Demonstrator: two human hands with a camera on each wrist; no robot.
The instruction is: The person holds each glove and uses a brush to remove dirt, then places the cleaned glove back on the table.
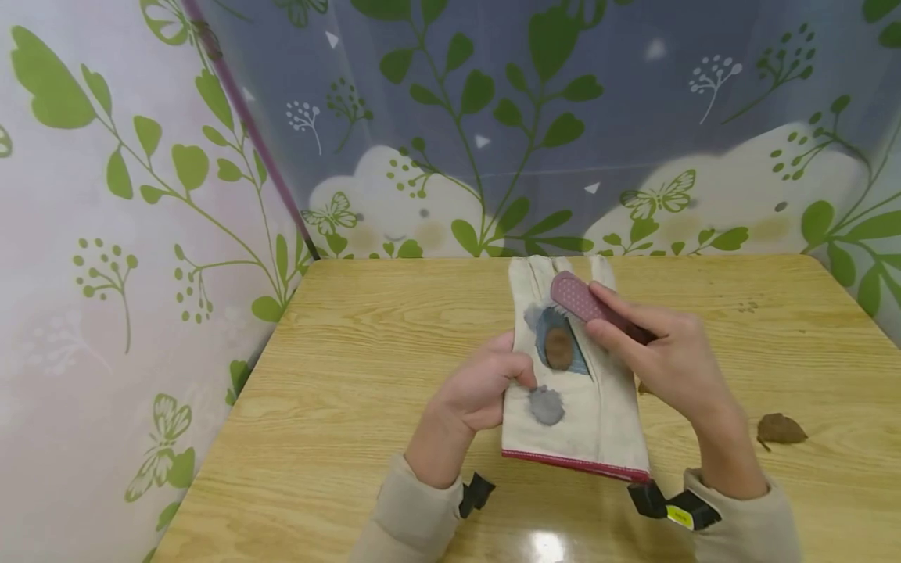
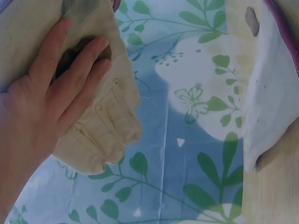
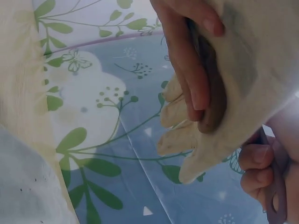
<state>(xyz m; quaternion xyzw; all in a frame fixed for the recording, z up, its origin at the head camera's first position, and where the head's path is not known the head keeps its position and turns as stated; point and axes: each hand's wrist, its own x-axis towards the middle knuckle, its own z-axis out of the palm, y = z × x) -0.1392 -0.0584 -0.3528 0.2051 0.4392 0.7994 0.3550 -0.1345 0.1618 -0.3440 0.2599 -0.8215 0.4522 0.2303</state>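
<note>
A cream cloth glove point(image 1: 612, 407) with a red hem stands tilted up over the table, its finger ends away from me. Blue and grey patches mark its near face, and a brown round spot lies on the blue one. My left hand point(image 1: 479, 383) grips its left side, thumb in front. In the left wrist view, fingers press a dark brown oval piece point(image 2: 103, 50) against the glove's far side; its kind is unclear. My right hand point(image 1: 662, 352) holds a mauve tool point(image 1: 579, 297) with a dotted end over the upper glove. The right wrist view shows its slotted handle point(image 3: 276, 196).
A dry brown leaf point(image 1: 780, 429) lies on the wooden table point(image 1: 338, 407), right of my right wrist. Part of another brown piece shows beside the glove. Leaf-patterned curtains point(image 1: 450, 117) hang behind and to the left. Black straps circle both wrists.
</note>
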